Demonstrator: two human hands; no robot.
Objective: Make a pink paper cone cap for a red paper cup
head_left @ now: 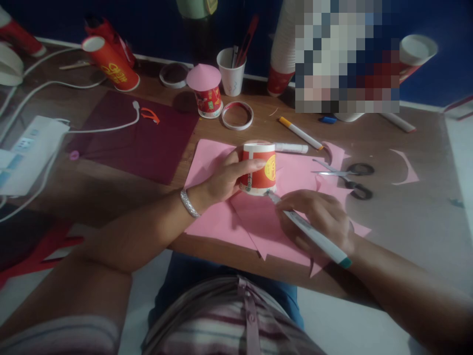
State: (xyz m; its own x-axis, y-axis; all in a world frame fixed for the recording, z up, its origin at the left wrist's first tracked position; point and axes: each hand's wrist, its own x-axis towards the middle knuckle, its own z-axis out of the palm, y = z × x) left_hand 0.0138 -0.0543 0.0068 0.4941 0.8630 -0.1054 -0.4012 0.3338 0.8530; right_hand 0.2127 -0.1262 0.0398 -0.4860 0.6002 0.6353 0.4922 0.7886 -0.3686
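My left hand [229,175] is wrapped round a red paper cup [258,170] with a yellow print and white bands at both ends. Its thumb lies across the cup's front. In my right hand [318,217] is a white marker [318,239] with a green end, held like a pen. The marker's tip meets the cup's lower white band, where small green marks show. Beneath both hands lie pink paper sheets [210,217]. Just behind the cup rests a white capped marker [291,148]. Scissors [351,180] lie open to the right of the cup.
Farther back stand a red cup with a pink cone roof [204,79], a white cup of tools [231,74] and a cut rim ring [237,116]. An orange-tipped marker [301,133] lies nearby. A power strip [27,153] with white cables and a dark red sheet [136,143] occupy the left.
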